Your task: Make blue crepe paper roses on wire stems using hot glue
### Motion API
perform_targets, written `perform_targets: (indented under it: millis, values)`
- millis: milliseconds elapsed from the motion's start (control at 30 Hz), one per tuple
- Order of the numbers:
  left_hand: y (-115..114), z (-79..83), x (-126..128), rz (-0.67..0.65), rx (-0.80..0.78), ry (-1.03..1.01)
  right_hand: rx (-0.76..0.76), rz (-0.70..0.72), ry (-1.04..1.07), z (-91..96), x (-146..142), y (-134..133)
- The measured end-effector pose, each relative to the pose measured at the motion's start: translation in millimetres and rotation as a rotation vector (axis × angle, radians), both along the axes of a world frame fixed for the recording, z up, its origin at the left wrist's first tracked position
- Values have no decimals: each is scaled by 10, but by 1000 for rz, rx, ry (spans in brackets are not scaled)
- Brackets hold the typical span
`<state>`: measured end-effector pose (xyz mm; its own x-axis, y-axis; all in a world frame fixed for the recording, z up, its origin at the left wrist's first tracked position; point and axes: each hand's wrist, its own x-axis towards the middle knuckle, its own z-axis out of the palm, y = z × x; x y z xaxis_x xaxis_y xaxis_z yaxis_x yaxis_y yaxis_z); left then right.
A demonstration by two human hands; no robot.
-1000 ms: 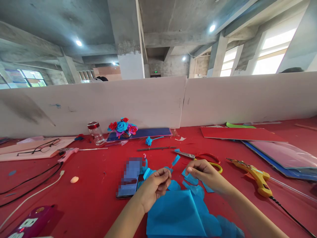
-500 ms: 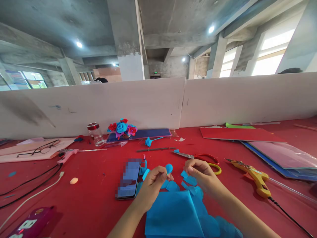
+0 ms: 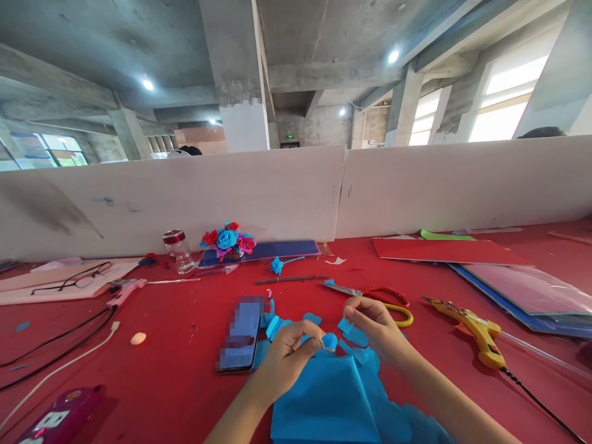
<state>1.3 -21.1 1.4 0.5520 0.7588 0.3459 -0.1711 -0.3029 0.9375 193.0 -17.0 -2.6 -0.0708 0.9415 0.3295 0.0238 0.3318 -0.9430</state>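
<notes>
Evidently, we pinch the blue petal (image 3: 329,341) in our left hand (image 3: 290,354), thumb and finger clamped at its edge, probably so that it isn't crushed. It is near the far edge of the blue sheet (image 3: 319,401). Our right hand (image 3: 370,317) curls nearby; whether its fingertips grip anything, we cannot tell. Loose blue pieces (image 3: 369,359) lie beneath our hands, likely for easy reach. Beside the paper flowers (image 3: 228,238) stands a lidded jar (image 3: 185,261); we cannot make out any contents.
</notes>
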Motion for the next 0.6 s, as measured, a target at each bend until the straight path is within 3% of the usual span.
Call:
perform_targets:
  millis: [67,133,200,233,400,600]
  values:
    - [-2,15,-8,31,-54,22,94,-159,-232,-8,52,48]
    - [0,33,-11,89,-56,43,177,-387,-646,-57,150,117]
    - [5,48,-8,158,-35,64,164,-573,-1075,-148,280,188]
    - [8,55,-6,186,-30,70,120,-616,-1190,-203,347,218]
    - [18,67,6,240,-59,51,-12,-557,-1334,-412,588,315]
    - [61,10,6,294,-117,34,6,-532,-1294,-402,629,382]
